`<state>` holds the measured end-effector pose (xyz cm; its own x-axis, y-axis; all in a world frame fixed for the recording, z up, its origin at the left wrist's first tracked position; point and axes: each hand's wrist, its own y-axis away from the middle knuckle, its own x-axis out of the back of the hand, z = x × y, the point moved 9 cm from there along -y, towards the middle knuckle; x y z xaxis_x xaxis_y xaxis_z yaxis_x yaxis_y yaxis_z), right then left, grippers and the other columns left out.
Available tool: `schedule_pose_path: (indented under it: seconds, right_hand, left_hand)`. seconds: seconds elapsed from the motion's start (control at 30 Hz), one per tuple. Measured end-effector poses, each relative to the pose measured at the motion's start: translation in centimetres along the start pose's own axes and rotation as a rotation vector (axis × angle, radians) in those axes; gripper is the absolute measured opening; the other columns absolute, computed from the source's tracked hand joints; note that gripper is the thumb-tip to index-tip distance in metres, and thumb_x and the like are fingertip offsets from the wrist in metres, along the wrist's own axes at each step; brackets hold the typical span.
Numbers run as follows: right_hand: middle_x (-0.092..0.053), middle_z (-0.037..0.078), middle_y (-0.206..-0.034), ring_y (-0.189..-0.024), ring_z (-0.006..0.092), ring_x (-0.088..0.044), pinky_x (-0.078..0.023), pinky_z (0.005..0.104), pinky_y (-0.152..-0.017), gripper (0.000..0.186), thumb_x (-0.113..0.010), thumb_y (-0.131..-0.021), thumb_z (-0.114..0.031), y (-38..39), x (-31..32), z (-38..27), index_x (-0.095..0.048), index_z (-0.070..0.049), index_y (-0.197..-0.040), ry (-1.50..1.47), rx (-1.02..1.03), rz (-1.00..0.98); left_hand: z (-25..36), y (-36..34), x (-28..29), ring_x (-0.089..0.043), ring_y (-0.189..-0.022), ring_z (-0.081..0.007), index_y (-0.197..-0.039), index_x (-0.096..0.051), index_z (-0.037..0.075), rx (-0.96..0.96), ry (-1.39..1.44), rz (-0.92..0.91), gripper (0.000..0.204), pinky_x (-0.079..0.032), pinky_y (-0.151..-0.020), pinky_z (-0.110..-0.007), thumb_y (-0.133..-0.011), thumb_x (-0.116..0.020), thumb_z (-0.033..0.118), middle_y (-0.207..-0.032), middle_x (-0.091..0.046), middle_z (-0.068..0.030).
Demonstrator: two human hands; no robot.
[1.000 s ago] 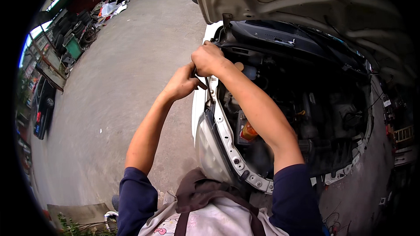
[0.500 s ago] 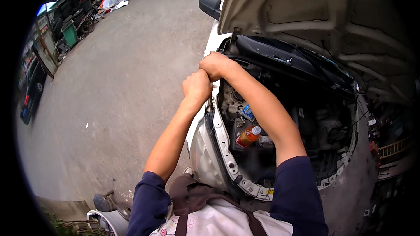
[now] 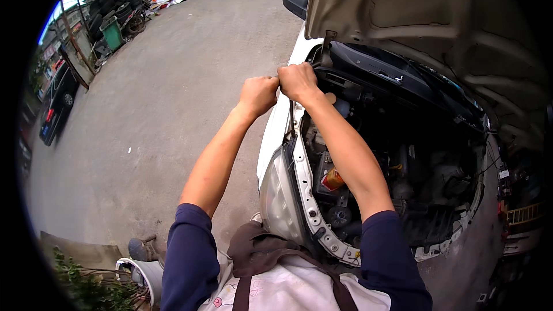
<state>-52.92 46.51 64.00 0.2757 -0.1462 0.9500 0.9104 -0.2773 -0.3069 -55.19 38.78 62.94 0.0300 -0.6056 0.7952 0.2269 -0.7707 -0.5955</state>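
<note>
Snugly, we curled our left hand and right hand near the smooth, curved fender, any contents hidden.

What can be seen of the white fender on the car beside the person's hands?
The white fender looks like smooth, painted metal. It appears as a curved strip along the left of the open engine bay, reaching forward to the headlight, which sits against its front end. The right hand, closed in a fist, hides part of it; the left fist is by its outer edge. Whether either touches it, I cannot tell.
</note>
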Motion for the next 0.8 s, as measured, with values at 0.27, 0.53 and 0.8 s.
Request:
schedule_pose_path:
  seconds: [0.27,0.53,0.8]
  right_hand:
    - [-0.073,0.017,-0.086,-0.084,0.0325,-0.072,-0.054,0.0424,-0.074,0.014,-0.062,-0.084,-0.016,2.8,1.4,0.8,-0.074,-0.008,-0.088,-0.043,-0.095,0.097]
    - [-0.073,0.017,-0.086,-0.084,0.0332,-0.072,-0.055,0.0421,-0.075,0.016,-0.066,-0.084,-0.022,4.1,2.6,0.7,-0.075,-0.009,-0.088,-0.042,-0.209,0.124]
    - [-0.072,0.018,-0.086,-0.084,0.0344,-0.072,-0.053,0.0443,-0.076,0.020,-0.067,-0.084,-0.025,4.6,2.3,0.9,-0.073,-0.008,-0.093,-0.066,-0.315,0.131]
  left_hand:
    - [-0.2,-0.9,-1.1,-0.065,-0.074,-0.0322,-0.088,-0.065,0.011,-0.359,0.030,0.026,0.013,-0.052,-0.061,-0.042,-0.076,-0.062,0.007,-0.081,-0.066,-0.0088]
    - [-0.4,-1.8,-1.2,-0.063,-0.074,-0.0306,-0.088,-0.062,0.008,-0.542,0.060,0.050,0.011,-0.051,-0.061,-0.041,-0.077,-0.063,0.006,-0.078,-0.062,-0.0079]
    - [-0.3,-2.5,-1.7,-0.063,-0.075,-0.0302,-0.085,-0.060,0.007,-0.728,0.080,0.073,0.014,-0.051,-0.061,-0.041,-0.073,-0.064,0.003,-0.077,-0.060,-0.0080]
